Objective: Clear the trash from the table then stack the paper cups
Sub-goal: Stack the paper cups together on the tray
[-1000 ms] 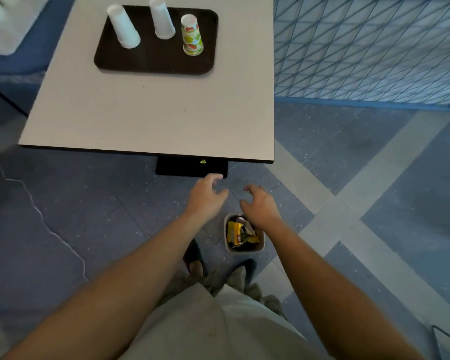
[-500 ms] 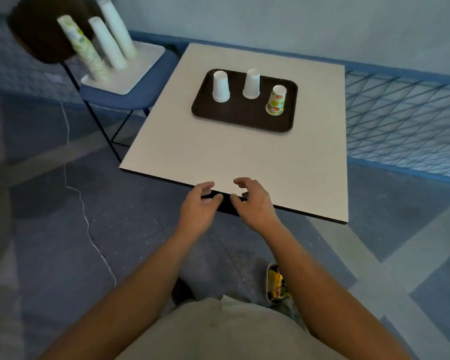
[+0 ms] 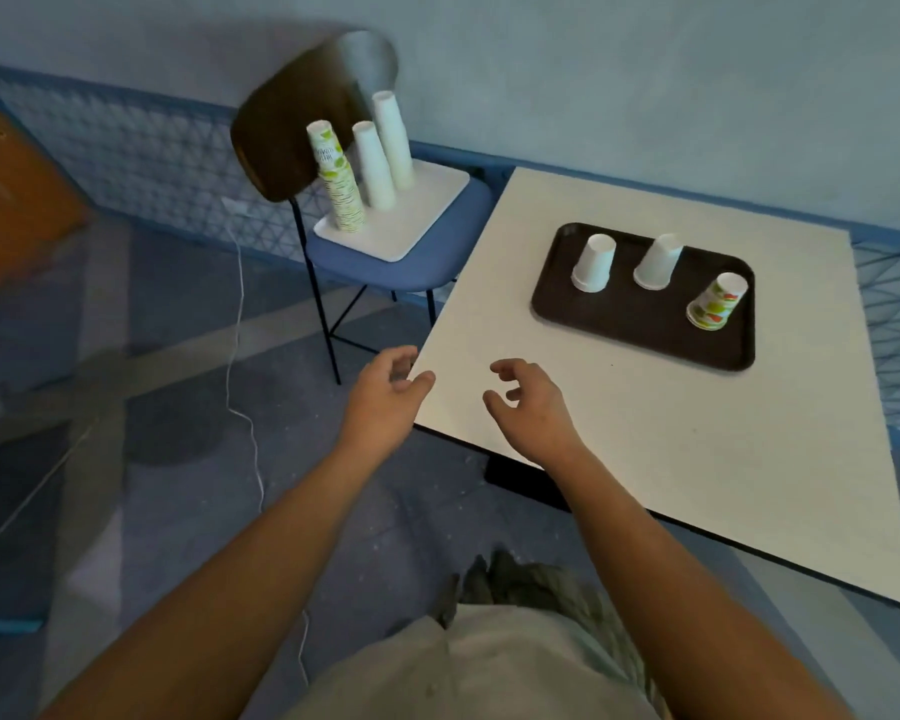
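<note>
Bottom centre: person's light shirt [image 3: 489,667], both bare forearms reaching up the frame. Left hand [image 3: 380,402] at centre, mostly over the floor [image 3: 152,511], thumb tip at the near left corner of the surface [image 3: 671,459]; can't tell if it touches. Fingers loosely curled, spread, holding nothing. Right hand [image 3: 533,407] just right of it, over the surface near that edge, fingers half curled and apart, palm down, also holding nothing. The hands are near each other but not touching.

White cable [image 3: 240,324] runs down the floor at left.

Further up, right of centre: dark tray [image 3: 640,330] sits flat on the surface. Three paper cups stand on it upside down, apart from each other in a rough row: white cup [image 3: 595,263] on the left, second white cup [image 3: 658,262] in the middle, printed cup [image 3: 718,302] with green and red marks on the right, nearest the tray's right end.

Upper centre: chair [image 3: 401,267] with blue seat and dark back, just beside the surface's far left side. White board [image 3: 411,226] lies on the seat. Three cup stacks stand on it, close together: printed stack [image 3: 336,179] on the left, short white stack [image 3: 374,166], tall white stack [image 3: 393,140] behind.

Blue mesh fence [image 3: 126,148] and pale wall [image 3: 645,70] across the top. Orange shape [image 3: 17,200] upper left, blurred.
</note>
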Demonstrator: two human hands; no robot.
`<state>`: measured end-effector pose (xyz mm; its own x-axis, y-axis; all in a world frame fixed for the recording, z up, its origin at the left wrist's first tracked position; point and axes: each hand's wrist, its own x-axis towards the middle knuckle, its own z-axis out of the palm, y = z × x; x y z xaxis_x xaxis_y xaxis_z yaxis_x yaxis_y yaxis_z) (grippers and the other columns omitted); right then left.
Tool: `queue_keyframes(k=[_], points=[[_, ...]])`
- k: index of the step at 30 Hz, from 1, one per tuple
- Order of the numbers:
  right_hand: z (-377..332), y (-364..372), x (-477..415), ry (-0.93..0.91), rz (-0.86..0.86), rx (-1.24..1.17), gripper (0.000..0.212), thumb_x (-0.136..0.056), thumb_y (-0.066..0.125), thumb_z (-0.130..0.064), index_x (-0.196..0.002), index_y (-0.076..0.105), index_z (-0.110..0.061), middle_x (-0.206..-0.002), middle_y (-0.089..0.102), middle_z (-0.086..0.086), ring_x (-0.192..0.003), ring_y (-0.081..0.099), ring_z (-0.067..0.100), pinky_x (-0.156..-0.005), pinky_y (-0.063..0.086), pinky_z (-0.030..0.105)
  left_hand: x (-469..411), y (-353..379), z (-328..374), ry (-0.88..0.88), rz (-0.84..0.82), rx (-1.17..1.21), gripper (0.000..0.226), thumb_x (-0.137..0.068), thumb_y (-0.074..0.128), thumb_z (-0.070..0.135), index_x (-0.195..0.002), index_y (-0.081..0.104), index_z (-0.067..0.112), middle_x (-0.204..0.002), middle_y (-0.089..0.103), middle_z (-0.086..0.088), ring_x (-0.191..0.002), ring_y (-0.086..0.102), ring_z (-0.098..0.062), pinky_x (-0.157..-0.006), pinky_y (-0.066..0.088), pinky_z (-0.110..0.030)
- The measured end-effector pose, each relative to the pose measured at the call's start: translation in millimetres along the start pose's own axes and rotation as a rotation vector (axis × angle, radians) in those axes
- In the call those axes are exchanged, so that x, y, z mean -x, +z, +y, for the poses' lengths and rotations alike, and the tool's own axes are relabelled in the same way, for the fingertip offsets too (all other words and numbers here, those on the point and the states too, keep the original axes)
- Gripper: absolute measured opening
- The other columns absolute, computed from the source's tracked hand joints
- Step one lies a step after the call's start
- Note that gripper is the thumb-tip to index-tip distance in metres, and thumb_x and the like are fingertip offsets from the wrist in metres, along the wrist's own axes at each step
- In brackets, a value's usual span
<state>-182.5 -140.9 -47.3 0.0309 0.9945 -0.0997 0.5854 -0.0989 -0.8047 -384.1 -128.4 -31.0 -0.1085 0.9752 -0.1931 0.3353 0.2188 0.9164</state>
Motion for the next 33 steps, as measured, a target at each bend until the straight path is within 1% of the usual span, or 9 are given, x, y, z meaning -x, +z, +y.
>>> queue_keyframes(k=[3,7,14,17,19,22,28,30,33], points=[[-12.5,8.5,-30.4,-0.009,-0.003,0.007,0.038,-0.095,0.066,-0.025,-0.132,0.059,-0.021,-0.127,0.059,0.001,-0.101,0.061,0.017,-0.087,0.044,0.023,-29.9,-16.1,2.3,0.005,0.019,-0.024,0.04,-0.096,0.071,0.03,-0.134,0.059,0.029,-0.128,0.06,0.012,-0.103,0.061,0.005,-0.078,0.045,-0.015],[-22.0,16.1,-72.5,-0.019,0.0,0.009,0.037,-0.095,0.066,-0.025,-0.132,0.06,-0.021,-0.127,0.059,0.001,-0.102,0.062,0.017,-0.086,0.045,0.023,-77.9,-28.3,4.6,0.006,0.022,-0.035,0.042,-0.096,0.071,0.034,-0.136,0.059,0.029,-0.129,0.059,0.011,-0.11,0.063,-0.004,-0.091,0.049,-0.026],[-34.6,24.2,-176.4,-0.022,-0.006,0.007,0.037,-0.096,0.065,-0.025,-0.132,0.06,-0.021,-0.124,0.06,-0.001,-0.101,0.063,0.018,-0.086,0.047,0.025,-177.8,-39.1,17.1,0.016,0.009,-0.068,0.043,-0.096,0.071,0.035,-0.136,0.058,0.03,-0.132,0.057,0.011,-0.113,0.062,-0.008,-0.088,0.046,-0.024],[-50.0,27.7,-219.3,-0.019,-0.027,0.004,0.035,-0.096,0.065,-0.024,-0.13,0.06,-0.018,-0.121,0.061,-0.001,-0.099,0.062,0.017,-0.085,0.044,0.023,-215.1,-50.7,26.8,-0.02,0.003,-0.071,0.046,-0.097,0.07,0.033,-0.141,0.056,0.028,-0.134,0.057,0.01,-0.113,0.061,-0.008,-0.092,0.049,-0.028],[-61.7,30.7,-247.5,-0.039,-0.041,0.013,0.035,-0.095,0.065,-0.022,-0.129,0.061,-0.017,-0.12,0.061,-0.001,-0.1,0.062,0.017,-0.087,0.047,0.026,-242.4,-60.7,34.0,-0.023,0.012,-0.071,0.048,-0.097,0.07,0.031,-0.142,0.055,0.026,-0.137,0.056,0.009,-0.113,0.062,-0.008,-0.097,0.05,-0.032],[-79.8,37.2,-287.3,-0.062,-0.059,-0.003,0.035,-0.094,0.067,-0.021,-0.128,0.062,-0.017,-0.12,0.061,-0.003,-0.102,0.063,0.018,-0.091,0.05,0.027,-281.1,-77.6,43.0,-0.039,0.047,-0.077,0.048,-0.097,0.071,0.027,-0.142,0.054,0.026,-0.136,0.055,0.005,-0.111,0.061,-0.01,-0.096,0.047,-0.03],[-117.9,65.4,-363.4,-0.085,-0.06,-0.016,0.04,-0.094,0.067,-0.024,-0.133,0.058,-0.019,-0.125,0.06,0.002,-0.104,0.063,0.019,-0.096,0.054,0.037,-359.3,-105.2,43.8,-0.087,0.122,-0.08,0.061,-0.095,0.074,0.026,-0.149,0.045,0.023,-0.14,0.055,-0.001,-0.126,0.057,-0.022,-0.102,0.048,-0.036],[-130.9,78.5,-390.9,-0.089,-0.046,-0.003,0.042,-0.094,0.067,-0.026,-0.135,0.057,-0.018,-0.125,0.06,0.003,-0.102,0.064,0.02,-0.092,0.054,0.035,-389.9,-113.6,40.8,-0.101,0.132,-0.078,0.068,-0.094,0.075,0.026,-0.152,0.04,0.023,-0.143,0.054,-0.002,-0.128,0.056,-0.023,-0.102,0.048,-0.036],[-152.0,100.0,-431.8,-0.094,-0.041,0.036,0.046,-0.094,0.067,-0.026,-0.137,0.054,-0.017,-0.126,0.06,0.006,-0.099,0.063,0.02,-0.084,0.046,0.025,-439.3,-124.7,31.1,-0.137,0.101,-0.01,0.079,-0.092,0.078,0.025,-0.156,0.032,0.024,-0.15,0.051,-0.003,-0.132,0.057,-0.025,-0.103,0.049,-0.037]])
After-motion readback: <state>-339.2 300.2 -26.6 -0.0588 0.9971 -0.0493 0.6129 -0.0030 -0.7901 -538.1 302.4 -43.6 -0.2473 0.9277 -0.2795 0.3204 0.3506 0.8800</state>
